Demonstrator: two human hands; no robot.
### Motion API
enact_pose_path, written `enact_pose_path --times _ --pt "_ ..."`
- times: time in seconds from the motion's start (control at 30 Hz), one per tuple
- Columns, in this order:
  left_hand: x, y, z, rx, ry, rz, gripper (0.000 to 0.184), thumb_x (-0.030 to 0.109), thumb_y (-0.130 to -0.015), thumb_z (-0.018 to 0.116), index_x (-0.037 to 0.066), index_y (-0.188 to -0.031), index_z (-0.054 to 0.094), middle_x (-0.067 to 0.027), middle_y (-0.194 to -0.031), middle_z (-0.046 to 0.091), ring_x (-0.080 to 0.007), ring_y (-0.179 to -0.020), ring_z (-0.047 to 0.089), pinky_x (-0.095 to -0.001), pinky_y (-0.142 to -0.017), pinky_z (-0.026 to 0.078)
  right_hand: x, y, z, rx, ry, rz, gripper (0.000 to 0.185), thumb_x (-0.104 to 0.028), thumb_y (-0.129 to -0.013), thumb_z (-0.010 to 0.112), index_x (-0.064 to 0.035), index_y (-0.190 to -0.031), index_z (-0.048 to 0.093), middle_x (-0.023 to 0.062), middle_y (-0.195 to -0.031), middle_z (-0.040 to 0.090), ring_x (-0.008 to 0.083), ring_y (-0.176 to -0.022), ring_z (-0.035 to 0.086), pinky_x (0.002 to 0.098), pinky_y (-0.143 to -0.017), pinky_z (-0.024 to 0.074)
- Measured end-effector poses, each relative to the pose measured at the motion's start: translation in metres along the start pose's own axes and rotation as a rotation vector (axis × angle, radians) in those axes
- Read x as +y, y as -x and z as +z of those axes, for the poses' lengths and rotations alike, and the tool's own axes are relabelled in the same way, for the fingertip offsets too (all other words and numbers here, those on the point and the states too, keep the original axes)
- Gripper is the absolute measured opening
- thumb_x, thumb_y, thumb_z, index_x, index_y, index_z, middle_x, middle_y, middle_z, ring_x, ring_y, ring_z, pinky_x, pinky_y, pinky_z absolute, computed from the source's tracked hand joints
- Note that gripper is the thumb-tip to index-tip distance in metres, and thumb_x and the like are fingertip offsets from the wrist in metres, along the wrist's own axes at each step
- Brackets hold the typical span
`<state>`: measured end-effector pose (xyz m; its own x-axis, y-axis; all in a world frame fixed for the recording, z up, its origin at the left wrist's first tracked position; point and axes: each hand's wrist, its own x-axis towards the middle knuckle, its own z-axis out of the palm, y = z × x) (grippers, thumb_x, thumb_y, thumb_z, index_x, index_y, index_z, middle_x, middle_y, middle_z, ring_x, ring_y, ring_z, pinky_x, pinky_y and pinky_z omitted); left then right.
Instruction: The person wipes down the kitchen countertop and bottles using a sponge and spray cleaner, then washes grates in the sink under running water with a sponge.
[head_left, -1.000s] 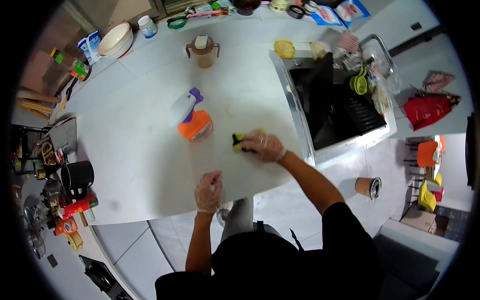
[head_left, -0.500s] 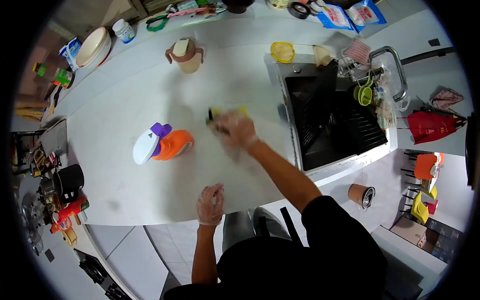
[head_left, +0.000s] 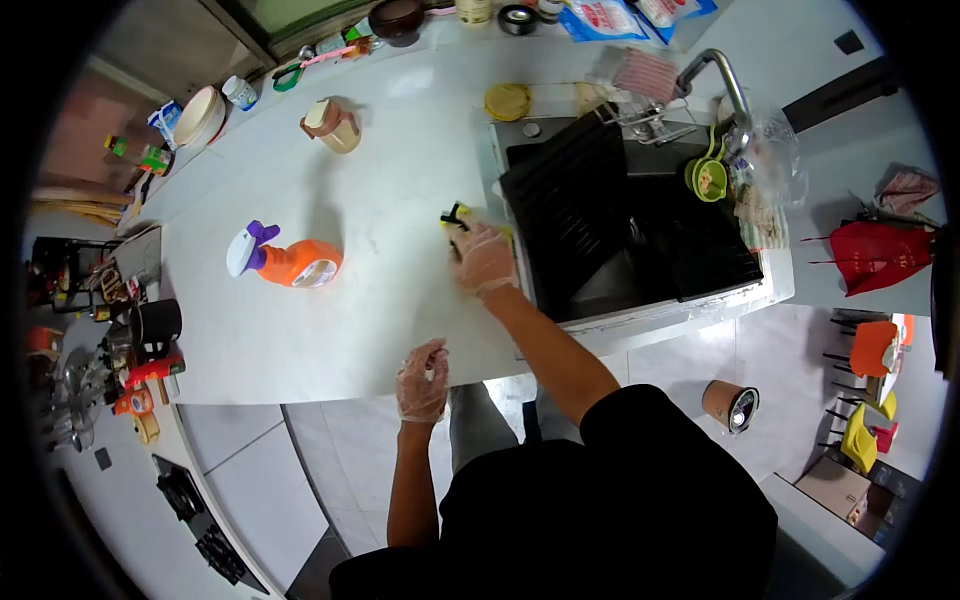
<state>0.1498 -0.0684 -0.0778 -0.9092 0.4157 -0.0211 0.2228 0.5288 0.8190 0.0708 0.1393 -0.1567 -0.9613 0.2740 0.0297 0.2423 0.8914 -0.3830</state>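
My right hand [head_left: 483,258], in a clear plastic glove, presses a yellow-and-black scrubber [head_left: 447,219] onto the white countertop [head_left: 390,240], close to the left edge of the sink. Most of the scrubber is hidden under the fingers, so its exact kind is unclear. Also gloved, my left hand [head_left: 423,382] hovers by the counter's front edge with its fingers curled in and nothing visible in them. An orange spray bottle [head_left: 305,264] with a white and purple trigger head stands to the left on the counter. Farther back is a brown-handled jug [head_left: 335,127].
Black racks [head_left: 570,190] lie across the sink beneath a curved faucet [head_left: 735,85]. A yellow lid [head_left: 508,101] rests behind it. Bowls, a white bottle [head_left: 240,93] and packets line the back ledge. A trash bin [head_left: 729,405] stands on the floor at right.
My right hand has slid the scrubber rightward across the counter, nearer the sink. My left hand stays curled at the front edge. The camera view has shifted.
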Motion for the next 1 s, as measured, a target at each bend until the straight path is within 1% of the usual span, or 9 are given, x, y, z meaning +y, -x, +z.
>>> enact_pose_path --times 0.23,0.4,0.5,0.57,0.7,0.77,0.83,0.97,1.0 --pt "0.066 0.048 0.099 -0.076 0.023 -0.007 0.021 0.012 -0.094 0.062 0.005 -0.113 0.063 -0.0116 -0.096 0.069 -0.0234 -0.081 0.066 -0.0349 -0.075 0.053 0.071 0.139 -0.06 -0.156 -0.014 -0.416 0.054 -0.036 -0.087 0.064 -0.0221 -0.138 0.052 0.0089 -0.134 0.054 0.0284 -0.123 0.051 0.0425 -0.103 0.0386" --pt "0.075 0.05 0.133 -0.204 -0.124 -0.066 0.033 0.018 -0.092 0.065 0.006 -0.122 0.058 -0.0124 -0.104 0.067 -0.0219 -0.091 0.065 -0.035 -0.078 0.053 0.116 0.181 -0.071 -0.105 -0.103 -0.301 0.06 -0.047 -0.08 0.071 -0.0226 -0.132 0.054 0.0106 -0.126 0.056 0.0275 -0.111 0.055 0.0434 -0.093 0.0444" --pt "0.064 0.051 0.145 -0.066 -0.116 -0.148 0.044 0.016 -0.09 0.066 0.007 -0.131 0.051 -0.0145 -0.114 0.063 -0.0223 -0.097 0.063 -0.0355 -0.079 0.053 0.12 0.179 -0.077 -0.116 -0.159 -0.136 0.058 -0.044 -0.077 0.075 -0.0193 -0.126 0.056 0.0135 -0.113 0.058 0.0299 -0.101 0.058 0.0414 -0.085 0.0476" --pt "0.065 0.049 0.149 -0.018 0.247 -0.325 0.061 0.01 -0.089 0.069 0.008 -0.142 0.038 -0.0139 -0.125 0.056 -0.0255 -0.1 0.06 -0.0384 -0.08 0.053 0.118 0.169 -0.085 -0.111 -0.283 -0.016 0.058 -0.043 -0.078 0.074 -0.0169 -0.126 0.055 0.0153 -0.111 0.059 0.0312 -0.1 0.059 0.0404 -0.085 0.0478" --pt "0.105 0.03 0.141 0.071 0.883 -0.67 0.06 0.029 -0.091 0.068 0.013 -0.141 0.038 -0.0128 -0.119 0.058 -0.0245 -0.1 0.062 -0.0371 -0.083 0.055 0.093 0.154 -0.08 0.134 -0.833 0.024 0.063 -0.039 -0.081 0.071 -0.0098 -0.133 0.048 0.0213 -0.112 0.061 0.0362 -0.103 0.061 0.0446 -0.09 0.0478" --pt "0.093 0.017 0.149 0.003 1.294 -0.686 0.055 0.036 -0.093 0.063 0.013 -0.138 0.041 -0.0113 -0.117 0.058 -0.0232 -0.102 0.061 -0.0368 -0.083 0.056 0.079 0.151 -0.129 -0.256 -0.897 -0.067 0.069 -0.03 -0.08 0.074 -0.0046 -0.137 0.046 0.0234 -0.123 0.059 0.0361 -0.111 0.06 0.0385 -0.098 0.0466" --pt "0.072 0.001 0.158 0.133 1.467 -0.494 0.048 0.027 -0.093 0.062 0.011 -0.134 0.044 -0.0103 -0.115 0.059 -0.0232 -0.099 0.063 -0.0364 -0.079 0.057 0.078 0.147 -0.134 -0.262 -0.721 -0.223 0.071 -0.031 -0.08 0.073 -0.0059 -0.14 0.044 0.0232 -0.13 0.057 0.0354 -0.115 0.059 0.0372 -0.101 0.0449" --pt "0.048 -0.013 0.15 0.318 0.992 -0.539 0.043 0.01 -0.092 0.06 0.008 -0.133 0.045 -0.01 -0.112 0.056 -0.0232 -0.098 0.059 -0.0342 -0.088 0.051 0.116 0.125 -0.171 -0.656 -0.618 -0.089 0.055 -0.026 -0.085 0.069 -0.0065 -0.135 0.054 0.0185 -0.131 0.06 0.0318 -0.119 0.058 0.0356 -0.105 0.0433" --pt "0.032 -0.02 0.155 0.429 0.785 -0.314 0.048 0.005 -0.09 0.061 0.007 -0.135 0.045 -0.0114 -0.116 0.054 -0.0246 -0.101 0.057 -0.0346 -0.091 0.05 0.139 0.126 -0.16 -0.658 -0.69 -0.045 0.045 -0.025 -0.088 0.066 -0.0079 -0.129 0.06 0.0153 -0.129 0.062 0.0284 -0.119 0.06 0.0345 -0.104 0.0441"
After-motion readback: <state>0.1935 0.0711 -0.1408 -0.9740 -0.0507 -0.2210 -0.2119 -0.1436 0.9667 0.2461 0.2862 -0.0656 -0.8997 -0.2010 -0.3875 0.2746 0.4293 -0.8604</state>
